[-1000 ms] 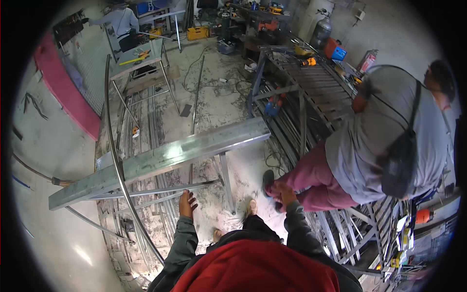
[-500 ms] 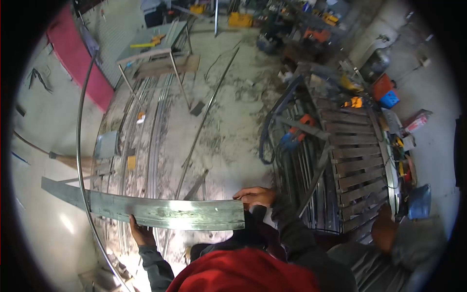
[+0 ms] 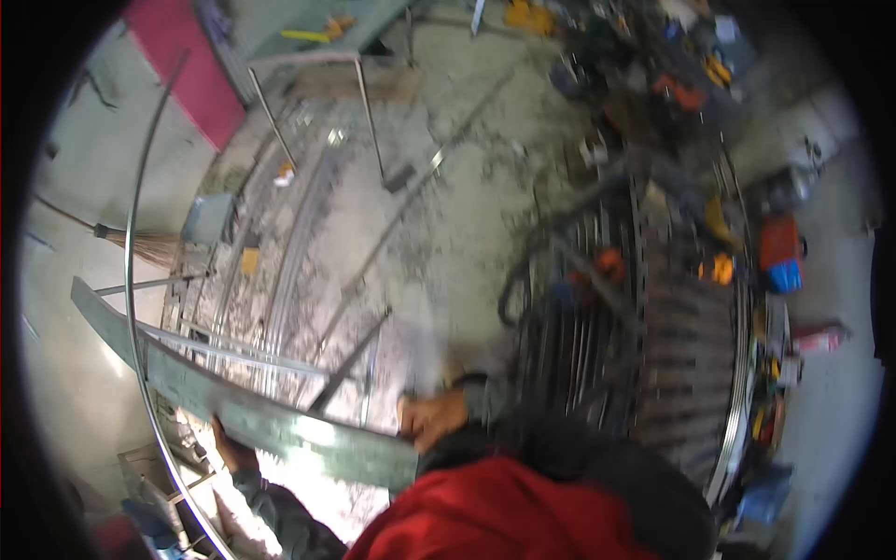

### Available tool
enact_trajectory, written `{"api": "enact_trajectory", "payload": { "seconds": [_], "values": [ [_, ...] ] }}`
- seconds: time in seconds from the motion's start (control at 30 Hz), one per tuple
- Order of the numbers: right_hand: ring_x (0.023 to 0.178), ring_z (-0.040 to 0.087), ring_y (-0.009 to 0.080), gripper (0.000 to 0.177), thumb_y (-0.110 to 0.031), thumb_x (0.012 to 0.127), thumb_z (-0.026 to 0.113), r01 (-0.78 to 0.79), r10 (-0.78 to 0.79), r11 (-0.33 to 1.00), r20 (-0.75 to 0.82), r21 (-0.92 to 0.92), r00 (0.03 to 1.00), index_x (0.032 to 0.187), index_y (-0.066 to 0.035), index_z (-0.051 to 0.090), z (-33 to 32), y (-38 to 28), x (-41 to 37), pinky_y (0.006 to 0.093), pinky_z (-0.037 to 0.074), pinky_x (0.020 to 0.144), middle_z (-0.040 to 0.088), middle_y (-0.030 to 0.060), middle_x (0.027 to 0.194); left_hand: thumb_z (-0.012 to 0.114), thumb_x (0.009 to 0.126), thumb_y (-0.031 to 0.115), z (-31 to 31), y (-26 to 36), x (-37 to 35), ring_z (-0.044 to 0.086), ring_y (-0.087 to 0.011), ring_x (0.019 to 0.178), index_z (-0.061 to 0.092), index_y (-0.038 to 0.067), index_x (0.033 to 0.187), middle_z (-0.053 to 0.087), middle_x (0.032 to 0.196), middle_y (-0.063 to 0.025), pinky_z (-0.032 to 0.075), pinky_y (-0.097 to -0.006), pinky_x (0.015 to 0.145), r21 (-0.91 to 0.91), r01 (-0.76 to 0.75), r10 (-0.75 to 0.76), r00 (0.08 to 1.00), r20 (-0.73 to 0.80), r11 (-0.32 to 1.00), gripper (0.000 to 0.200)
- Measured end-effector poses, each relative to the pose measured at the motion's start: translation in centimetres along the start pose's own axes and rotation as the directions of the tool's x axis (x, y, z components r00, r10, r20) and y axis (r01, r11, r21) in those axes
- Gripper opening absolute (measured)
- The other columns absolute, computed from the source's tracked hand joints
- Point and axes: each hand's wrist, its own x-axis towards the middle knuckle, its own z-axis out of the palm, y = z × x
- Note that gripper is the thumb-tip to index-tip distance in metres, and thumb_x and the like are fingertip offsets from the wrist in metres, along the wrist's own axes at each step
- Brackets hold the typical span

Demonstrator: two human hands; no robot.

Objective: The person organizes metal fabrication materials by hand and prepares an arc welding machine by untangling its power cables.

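From where I stand, the long metal beam [image 3: 271, 422] runs slantwise in front of the person, its right end close to the body and its left end reaching away over the floor [image 3: 457, 215]. The left hand [image 3: 237, 455] is against the beam's near edge, partway along, thumb side up; its other fingers are hidden, so I cannot tell whether they grip or merely prop. The right hand [image 3: 435, 420] is at the far corner of the right end, fingers bent and touching the metal, though blur hides whether they close around it. Set apart like that, on opposite edges, the hands probably steady something this long against twisting or swinging. A slanting metal leg [image 3: 350, 364] meets the beam's far edge, perhaps part of a stand taking some weight. A curved tube [image 3: 132, 233] crosses in front of the beam's left part, and a broom [image 3: 147, 245] lies beyond. Off to the right is a slatted metal rack [image 3: 686, 364].
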Motion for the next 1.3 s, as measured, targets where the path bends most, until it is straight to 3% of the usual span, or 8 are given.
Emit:
{"api": "enact_trajectory", "payload": {
  "seconds": [0.23, 0.43, 0.67, 0.77, 0.87, 1.03, 1.23, 1.3],
  "values": [
    [0.098, 0.059, 0.0171, 0.054, -0.025, 0.084, 0.068, -0.054, 0.098, 0.983, 0.253, -0.175, 0.963, 0.124, 0.003, 0.044, -5.8, -0.6, -0.9, 0.03, 0.047, 0.08, 0.063, 0.0132, 0.108, 0.047, 0.091, 0.048, 2.6, -0.5, -1.6, 0.052, -0.0276, 0.111, 0.044, 0.009, 0.132, 0.053, 0.126, -0.0092, 0.041, -0.0394, 0.096, 0.048, -0.06, 0.064, 0.993, -0.096, 0.997, 0.057],
    [0.097, 0.058, 0.0175, 0.042, -0.032, 0.089, 0.061, 0.003, -0.065, 0.953, -0.196, -0.301, 0.978, 0.116, -0.001, 0.055, -19.5, -3.8, -13.1, 0.0314, 0.045, 0.086, 0.062, 0.0103, 0.106, 0.053, 0.087, 0.038, 14.4, -1.0, -1.7, 0.056, -0.0265, 0.093, 0.057, 0.008, 0.109, 0.061, 0.102, -0.0084, 0.044, -0.0388, 0.083, 0.319, -0.052, 0.196, 0.877, -0.439, 0.946, 0.037],
    [0.088, 0.06, 0.0163, 0.041, -0.032, 0.091, 0.058, 0.237, -0.491, 0.859, -0.597, -0.455, 0.635, 0.119, -0.003, 0.052, -39.8, -18.3, -27.5, 0.0325, 0.047, 0.079, 0.063, 0.0083, 0.099, 0.059, 0.083, 0.023, 29.9, -14.0, 8.0, 0.056, -0.0269, 0.077, 0.064, 0.006, 0.087, 0.063, 0.083, -0.0123, 0.044, -0.0394, 0.073, 0.916, -0.271, 0.744, 0.667, -0.043, 0.296, 0.018],
    [0.089, 0.059, 0.0151, 0.035, -0.029, 0.093, 0.056, 0.365, -0.354, 0.908, -0.841, -0.205, 0.409, 0.116, -0.003, 0.054, -50.9, -17.3, -33.6, 0.0312, 0.05, 0.074, 0.062, 0.0084, 0.102, 0.062, 0.081, 0.016, 35.4, -23.9, 14.1, 0.056, -0.0271, 0.07, 0.066, 0.005, 0.078, 0.063, 0.074, -0.014, 0.043, -0.0396, 0.068, 0.86, -0.482, 0.555, 0.767, 0.323, 0.165, 0.012],
    [0.103, 0.057, 0.0267, 0.041, -0.033, 0.092, 0.055, 0.109, -0.27, 0.955, -0.961, -0.274, -0.057, 0.121, -0.003, 0.052, -64.6, -0.3, -37.0, 0.0429, 0.047, 0.085, 0.059, 0.0141, 0.112, 0.059, 0.083, 0.021, 41.9, -30.7, 22.5, 0.055, -0.0251, 0.067, 0.064, 0.007, 0.08, 0.062, 0.073, -0.0113, 0.043, -0.0376, 0.063, 0.938, -0.288, 0.128, 0.955, 0.267, 0.192, 0.015],
    [0.061, 0.058, 0.0204, 0.035, -0.037, 0.091, 0.05, -0.254, 0.62, 0.781, -0.757, 0.571, 0.205, 0.113, -0.011, 0.057, -55.4, 5.1, -42.3, 0.0369, 0.042, 0.048, 0.059, 0.0058, 0.078, 0.054, 0.087, 0.029, 51.2, -33.6, 38.0, 0.054, -0.0217, 0.061, 0.06, 0.01, 0.082, 0.059, 0.071, -0.0067, 0.042, -0.0342, 0.055, 0.951, -0.303, -0.466, 0.852, 0.239, -0.066, 0.02],
    [0.073, 0.062, 0.0204, 0.03, -0.032, 0.089, 0.051, 0.31, 0.755, 0.634, -0.654, 0.708, -0.052, 0.113, -0.014, 0.057, -47.6, 9.6, -32.7, 0.038, 0.05, 0.061, 0.063, 0.0061, 0.09, 0.047, 0.091, 0.038, 67.1, -34.0, 59.1, 0.053, -0.0177, 0.054, 0.055, 0.014, 0.086, 0.056, 0.069, -0.0011, 0.041, -0.0302, 0.045, 0.894, -0.405, -0.728, 0.67, 0.146, -0.193, 0.026],
    [0.083, 0.063, 0.0209, 0.03, -0.032, 0.089, 0.052, 0.715, 0.912, 0.286, -0.409, 0.638, 0.0, 0.111, -0.013, 0.057, -47.4, 6.0, -30.4, 0.041, 0.05, 0.07, 0.063, 0.0059, 0.099, 0.045, 0.093, 0.042, 75.1, -36.5, 69.4, 0.052, -0.0163, 0.052, 0.054, 0.015, 0.087, 0.055, 0.069, 0.0007, 0.041, -0.0289, 0.042, 0.963, -0.268, -0.753, 0.638, 0.161, -0.021, 0.028]
  ]
}}
